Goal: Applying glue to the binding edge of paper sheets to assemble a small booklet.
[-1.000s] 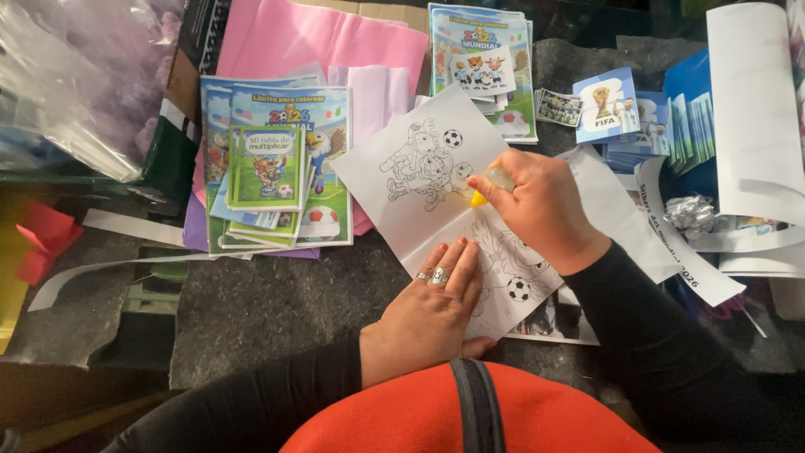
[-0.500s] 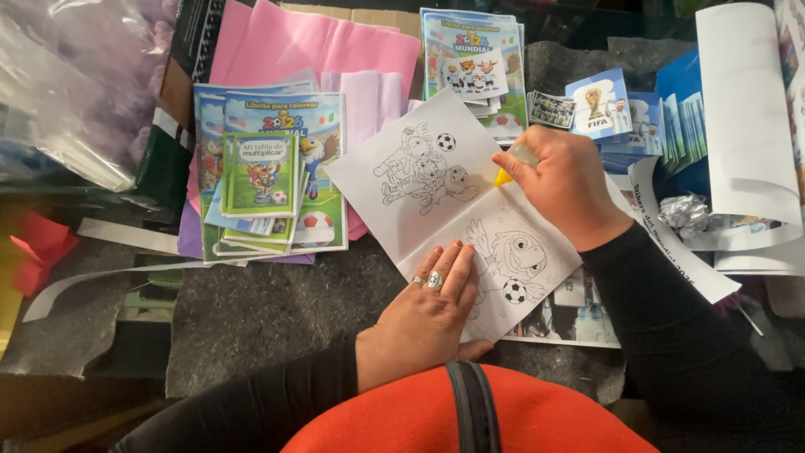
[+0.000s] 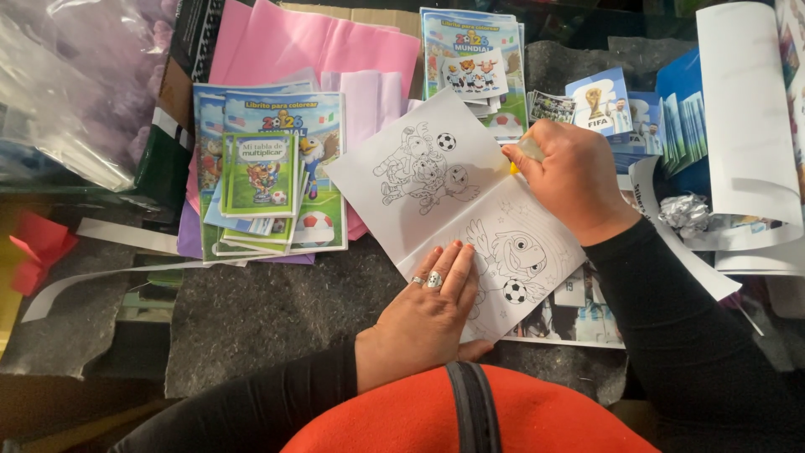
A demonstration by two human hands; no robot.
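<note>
Dark grey felt (image 3: 277, 310) covers the table I am looking down on, and lots of paper things lie all over it.

Right in the middle I see an open colouring booklet (image 3: 457, 214). Its pages are white with black line drawings of funny cartoon animals and footballs. None of the drawings look coloured in. It lies tilted, with one page toward 11 o'clock and the other toward 5 o'clock.

My left hand (image 3: 428, 323) rests flat on the lower page, at about 6 o'clock. The fingers are spread and open, holding nothing. I think it presses down so the booklet stays open and does not slide. Two rings sit on one finger.

My right hand (image 3: 574, 180) is at about 2 o'clock, at the top edge of the booklet. It is curled tight around a small yellow thing (image 3: 518, 161), maybe a crayon or a marker. I cannot tell which, because the fist hides most of it. The hand sits at the edge, so the drawings stay easy to see.

At 10 o'clock there is a stack of colourful booklets (image 3: 272, 168) with green and blue covers. Behind them, at 12 o'clock, lie pink paper sheets (image 3: 310, 46). More booklets (image 3: 474, 50) sit at 1 o'clock. Small blue cards (image 3: 599, 101) stand near the right hand, at 2 o'clock. A crumpled bit of silver foil (image 3: 683, 210) lies at 3 o'clock, beside a rolled white sheet (image 3: 746, 109). A clear plastic bag (image 3: 67, 92) is far off at 10 o'clock.
</note>
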